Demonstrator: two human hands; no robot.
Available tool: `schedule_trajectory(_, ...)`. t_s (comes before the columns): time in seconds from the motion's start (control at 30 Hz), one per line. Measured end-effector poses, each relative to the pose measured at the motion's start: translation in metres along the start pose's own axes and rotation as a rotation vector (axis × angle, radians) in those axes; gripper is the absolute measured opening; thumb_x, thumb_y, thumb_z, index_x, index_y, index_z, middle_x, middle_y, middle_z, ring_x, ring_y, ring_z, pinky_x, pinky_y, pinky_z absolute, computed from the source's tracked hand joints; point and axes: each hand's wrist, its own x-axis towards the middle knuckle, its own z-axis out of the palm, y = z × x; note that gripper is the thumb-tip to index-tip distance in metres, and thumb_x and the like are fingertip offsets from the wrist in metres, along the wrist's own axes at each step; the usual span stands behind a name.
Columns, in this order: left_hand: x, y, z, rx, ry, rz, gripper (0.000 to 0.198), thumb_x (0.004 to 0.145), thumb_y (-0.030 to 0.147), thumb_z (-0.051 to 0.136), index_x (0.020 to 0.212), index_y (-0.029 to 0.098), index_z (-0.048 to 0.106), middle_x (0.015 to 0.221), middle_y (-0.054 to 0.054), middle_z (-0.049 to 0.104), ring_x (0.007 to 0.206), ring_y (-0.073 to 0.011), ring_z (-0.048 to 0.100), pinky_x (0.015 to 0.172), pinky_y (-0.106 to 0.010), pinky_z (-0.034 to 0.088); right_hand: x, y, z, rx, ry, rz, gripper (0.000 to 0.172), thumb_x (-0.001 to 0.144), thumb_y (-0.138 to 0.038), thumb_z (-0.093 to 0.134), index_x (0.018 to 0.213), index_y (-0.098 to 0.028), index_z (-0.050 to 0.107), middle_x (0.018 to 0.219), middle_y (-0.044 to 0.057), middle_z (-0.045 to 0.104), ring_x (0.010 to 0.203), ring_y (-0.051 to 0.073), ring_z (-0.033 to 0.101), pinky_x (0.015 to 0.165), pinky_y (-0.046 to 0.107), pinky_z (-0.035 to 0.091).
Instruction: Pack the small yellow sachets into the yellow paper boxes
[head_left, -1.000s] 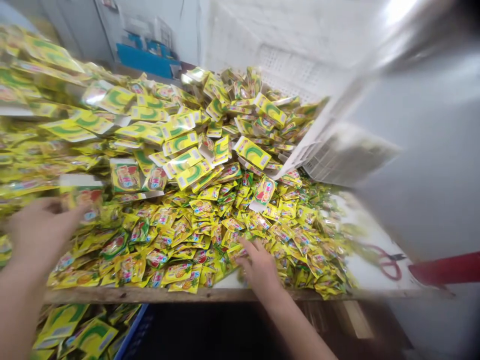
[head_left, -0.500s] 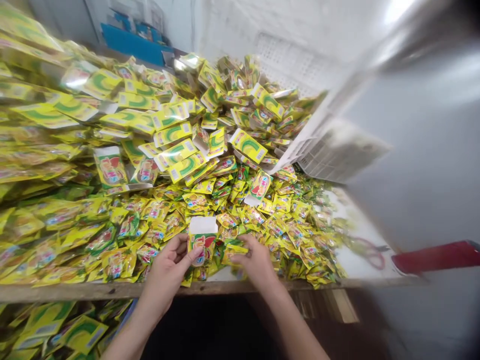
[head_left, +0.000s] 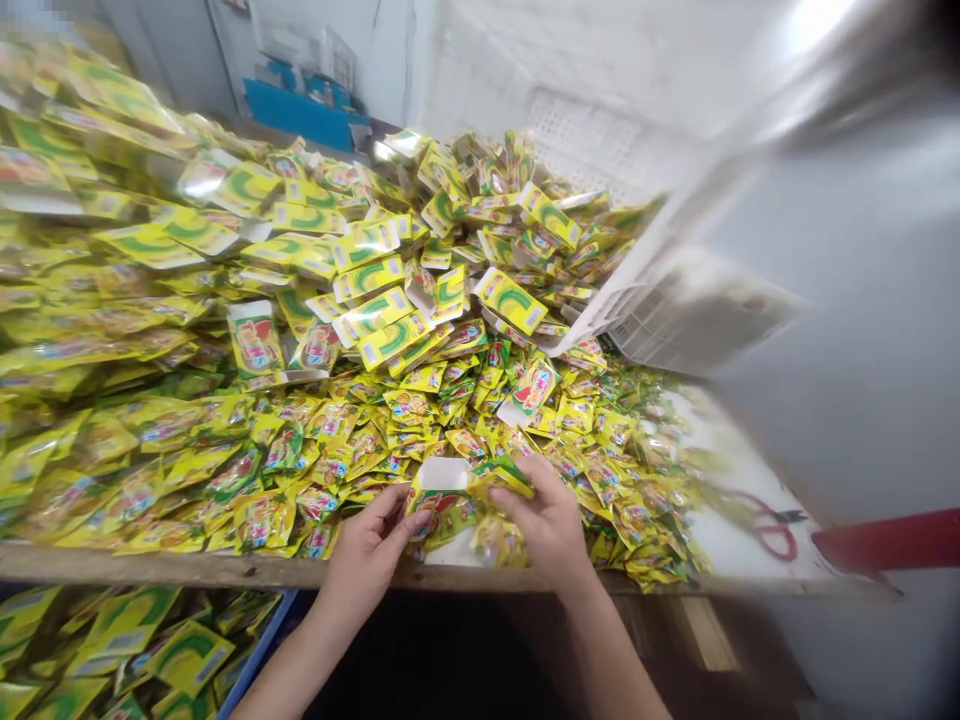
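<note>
Taking the view as a clock face, we see our left hand [head_left: 371, 550] at 7 o'clock, thumb and fingers pinching the side of a small printed box [head_left: 435, 500]. The box sits just past 6 o'clock, above the near edge of the counter [head_left: 247, 570], its white flap raised. Our right hand [head_left: 551, 520], at 5 o'clock, has its fingers closed around at least one yellow-and-green sachet [head_left: 504, 472], close by the box on its 3 o'clock side; we cannot tell whether the two touch.

A second ago our left hand had this box far out toward 8 o'clock, and our right hand was spread over the sachets. Half a second ago the box had come in and showed us its printed front squarely; now that front looks more foreshortened, and the hands are slightly closer together.

The loose sachets [head_left: 262, 525] cover most of the near counter as before. The heap of boxes [head_left: 371, 280] from 9 to 12 o'clock looks unchanged, as do the white crate [head_left: 600, 130] at 1 o'clock and the red-handled scissors [head_left: 780, 540] near 4 o'clock. A blue bin [head_left: 259, 650] shows between 7 and 8 o'clock, below the counter.
</note>
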Motion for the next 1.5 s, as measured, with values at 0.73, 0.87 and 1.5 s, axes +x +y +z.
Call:
schedule_trajectory(0.73,-0.014,0.017,0.022,-0.126,-0.144,0.033,0.025,0.085,0.032,0.066,0.108,0.022,0.065,0.102,-0.004,0.067,0.099,-0.0235,0.060,0.088,-0.030,0.045,0.025,-0.036,0.008,-0.591,-0.432,-0.282,0.017,0.079,-0.004,0.060,0.082,-0.020,0.062,0.084,0.003,0.062,0.084,0.019,0.057,0.073,0.028,0.043)
schedule_trajectory(0.87,-0.011,0.020,0.027,-0.137,-0.119,0.017,0.018,0.083,0.033,0.069,0.095,0.020,0.068,0.091,-0.003,0.067,0.092,-0.0228,0.060,0.081,-0.029,0.045,0.025,-0.039,0.001,-0.539,-0.551,-0.353,0.015,0.080,-0.007,0.060,0.084,-0.020,0.066,0.083,0.003,0.064,0.084,0.020,0.058,0.074,0.029,0.044)
schedule_trajectory(1.5,-0.008,0.013,0.031,-0.181,-0.118,-0.003,0.028,0.083,0.026,0.068,0.111,0.026,0.066,0.110,-0.001,0.070,0.102,-0.0217,0.062,0.091,-0.028,0.045,-0.007,-0.003,0.012,-0.396,-0.251,-0.256,0.003,0.082,-0.027,0.074,0.083,-0.024,0.073,0.111,0.007,0.062,0.109,0.025,0.051,0.093,0.042,0.045)
